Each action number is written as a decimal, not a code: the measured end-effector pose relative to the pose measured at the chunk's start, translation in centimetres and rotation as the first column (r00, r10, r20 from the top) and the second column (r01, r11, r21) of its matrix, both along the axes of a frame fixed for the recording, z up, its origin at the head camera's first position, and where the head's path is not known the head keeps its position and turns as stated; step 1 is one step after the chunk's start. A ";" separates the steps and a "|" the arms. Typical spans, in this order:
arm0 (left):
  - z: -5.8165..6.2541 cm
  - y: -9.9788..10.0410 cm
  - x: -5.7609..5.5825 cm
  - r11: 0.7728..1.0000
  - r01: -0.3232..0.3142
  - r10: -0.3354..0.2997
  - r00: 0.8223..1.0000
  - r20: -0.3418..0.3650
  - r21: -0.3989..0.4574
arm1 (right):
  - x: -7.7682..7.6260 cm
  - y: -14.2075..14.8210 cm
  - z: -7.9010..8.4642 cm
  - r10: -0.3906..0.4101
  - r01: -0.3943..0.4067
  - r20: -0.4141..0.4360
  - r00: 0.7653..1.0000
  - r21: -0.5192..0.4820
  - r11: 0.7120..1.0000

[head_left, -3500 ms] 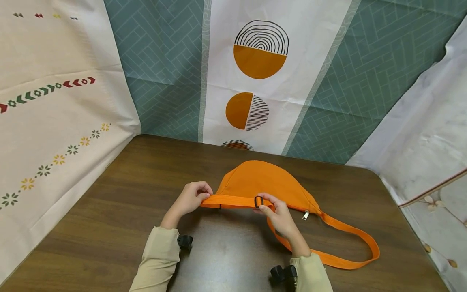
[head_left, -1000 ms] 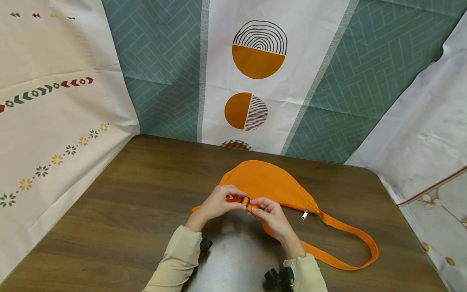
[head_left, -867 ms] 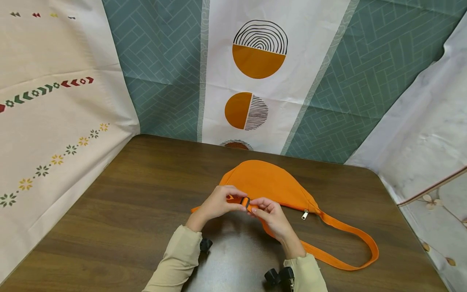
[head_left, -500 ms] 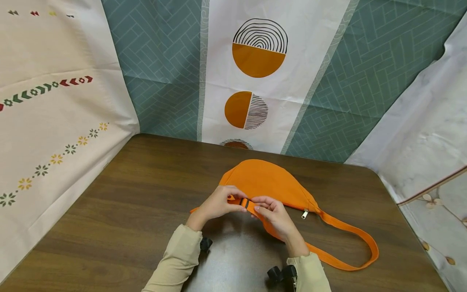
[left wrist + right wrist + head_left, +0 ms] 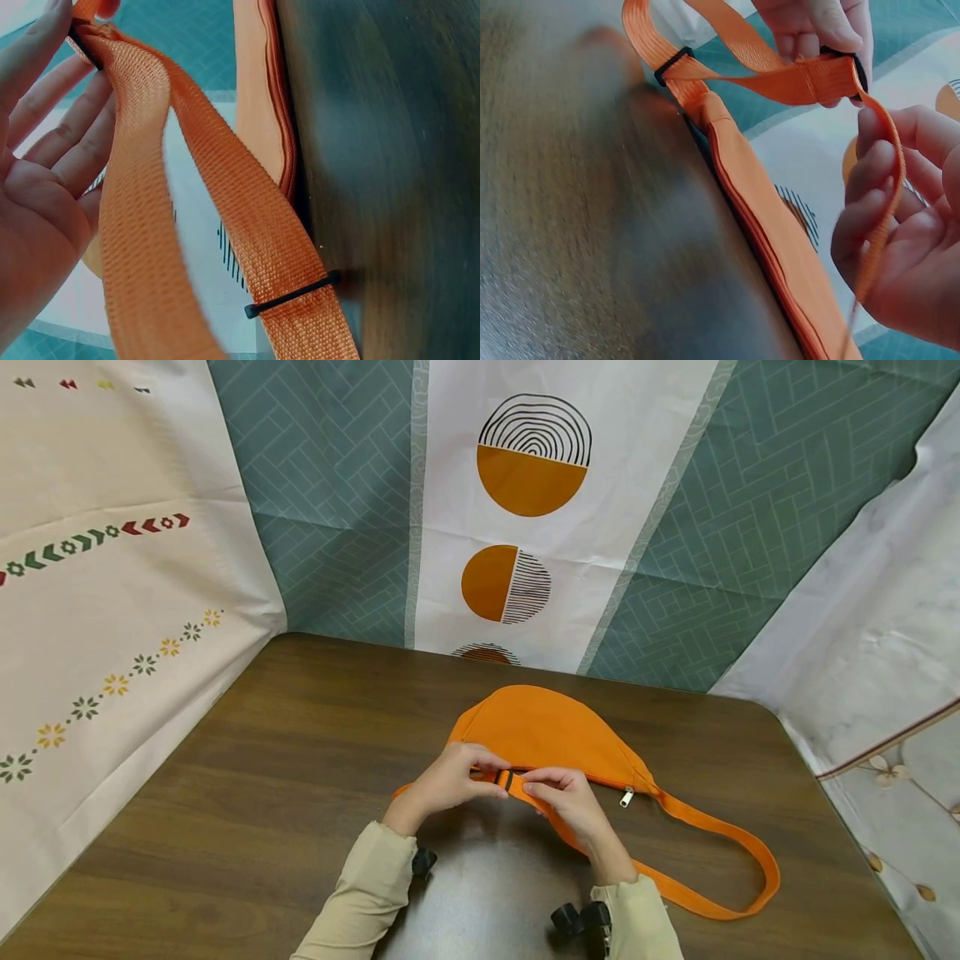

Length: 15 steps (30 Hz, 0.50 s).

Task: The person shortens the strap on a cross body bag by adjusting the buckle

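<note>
An orange waist bag lies on the table with its curved side away from me. Its orange strap is raised in front of the bag, and a black slider buckle sits on it between my hands. My left hand pinches the buckle's left side between thumb and fingers. On the other side my right hand pinches the strap just right of the buckle. In the right wrist view the strap passes through the buckle. A second black loop joins the strap to the bag's end.
The rest of the strap curves in a loop over the brown table to the right. A metal zipper pull hangs at the bag's edge. Patterned cloths hang behind and at both sides.
Over the 3.5 seconds my left hand has moved right along the strap to the buckle. My right hand has left the buckle for the strap beside it, lately shifting slightly right.
</note>
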<state>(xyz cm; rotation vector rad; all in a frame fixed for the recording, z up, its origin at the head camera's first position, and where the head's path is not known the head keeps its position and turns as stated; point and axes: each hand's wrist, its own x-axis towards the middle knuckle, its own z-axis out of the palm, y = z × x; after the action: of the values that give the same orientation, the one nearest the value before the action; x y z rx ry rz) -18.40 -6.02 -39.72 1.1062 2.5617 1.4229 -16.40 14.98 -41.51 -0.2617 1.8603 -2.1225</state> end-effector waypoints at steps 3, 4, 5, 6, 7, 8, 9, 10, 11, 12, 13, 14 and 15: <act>0.1 0.1 0.1 1.000 -0.002 0.002 1.000 0.010 -0.010 | 0.0 -0.1 0.0 -0.034 0.035 -0.013 0.999 0.030 0.999; 0.1 0.1 0.1 1.000 -0.002 0.002 1.000 0.016 -0.013 | 0.1 -0.2 0.1 -0.045 0.046 -0.021 0.999 0.050 0.998; 0.1 0.2 0.1 1.000 0.000 0.001 1.000 0.016 -0.020 | 0.1 -0.2 0.1 -0.055 0.057 -0.033 0.998 0.073 0.996; 0.1 0.2 0.2 1.000 0.000 0.000 1.000 0.015 -0.025 | 0.1 -0.2 0.1 -0.065 0.069 -0.039 0.997 0.092 0.993; 0.1 0.3 0.2 1.000 0.002 -0.002 1.000 0.015 -0.028 | 0.1 -0.3 0.1 -0.073 0.077 -0.045 0.996 0.108 0.991; 0.1 0.3 0.2 1.000 0.006 -0.006 1.000 0.018 -0.027 | 0.1 -0.3 0.2 -0.075 0.081 -0.049 0.996 0.120 0.989; 0.0 0.4 0.2 1.000 0.009 -0.008 1.000 0.019 -0.030 | 0.1 -0.3 0.1 -0.077 0.083 -0.050 0.996 0.128 0.988; 0.0 0.4 0.2 0.999 0.010 -0.009 1.000 0.020 -0.033 | 0.1 -0.4 0.1 -0.077 0.083 -0.052 0.996 0.134 0.988; -0.1 0.5 0.2 0.999 0.011 -0.011 1.000 0.020 -0.032 | 0.1 -0.4 0.1 -0.079 0.085 -0.049 0.996 0.132 0.988; -0.1 0.6 0.2 0.999 0.012 -0.011 1.000 0.024 -0.030 | 0.1 -0.5 0.1 -0.079 0.085 -0.049 0.996 0.129 0.988; -0.2 0.7 0.3 0.999 0.014 -0.013 1.000 0.024 -0.029 | 0.1 -0.6 0.1 -0.077 0.083 -0.052 0.996 0.127 0.988; -0.2 0.7 0.3 1.000 0.014 -0.013 1.000 0.025 -0.027 | 0.1 -0.7 0.0 -0.074 0.080 -0.052 0.996 0.123 0.989; -0.3 0.8 0.3 1.000 0.013 -0.012 1.000 0.024 -0.026 | 0.1 -0.7 0.0 -0.075 0.081 -0.053 0.996 0.119 0.990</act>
<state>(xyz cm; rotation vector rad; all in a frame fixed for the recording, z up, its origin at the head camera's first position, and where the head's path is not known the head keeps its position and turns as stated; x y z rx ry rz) -18.08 -5.19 -40.00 1.0935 2.5453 1.3872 -16.26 14.24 -41.48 -0.2183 2.0502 -2.0598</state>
